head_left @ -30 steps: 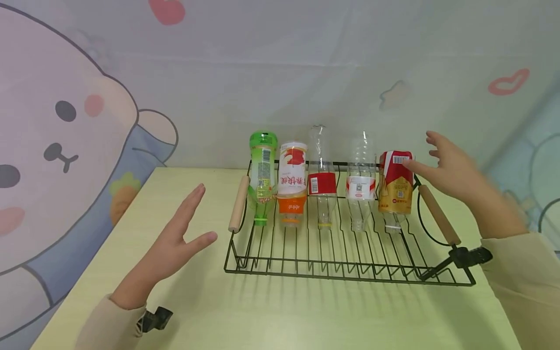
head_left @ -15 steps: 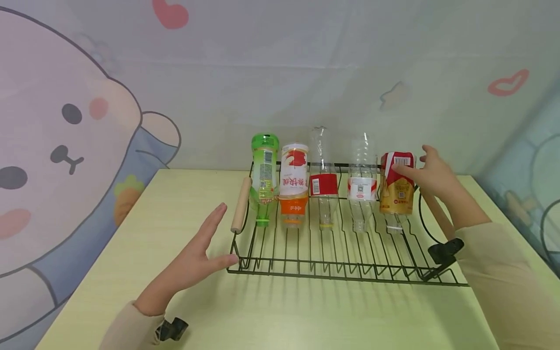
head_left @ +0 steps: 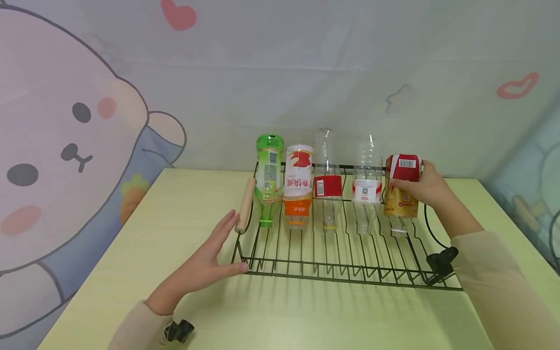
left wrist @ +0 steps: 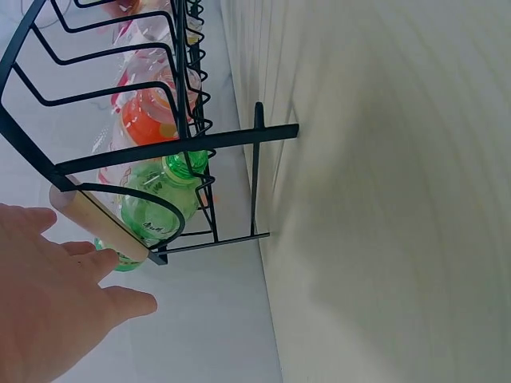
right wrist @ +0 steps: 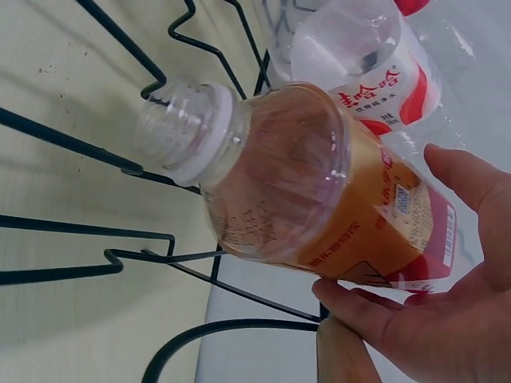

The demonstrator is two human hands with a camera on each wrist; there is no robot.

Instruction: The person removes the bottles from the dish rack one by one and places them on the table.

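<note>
A small bottle with a red and gold label [head_left: 401,206] lies neck toward the front, at the right end of a black wire rack [head_left: 332,279]. My right hand [head_left: 430,187] holds it, thumb on its front and fingers round its right side. In the right wrist view, the clear neck of that bottle [right wrist: 275,171] rests over the wires, and the fingertips lie along its lower side. My left hand [head_left: 203,265] is spread, thumb apart, beside the rack's left corner. Close to its fingers is the rack's left wooden handle [head_left: 246,206]; contact is unclear.
Also on the rack lie a green bottle [head_left: 269,177], a white and orange bottle [head_left: 299,172], a clear bottle with a red label [head_left: 328,186] and a clear bottle with a white label [head_left: 366,191]. A printed cloth [head_left: 280,87] hangs behind the table [head_left: 284,321].
My right hand has moved left and down onto the red and gold bottle, which has turned slightly. My left hand has moved right, toward the rack's left corner.
</note>
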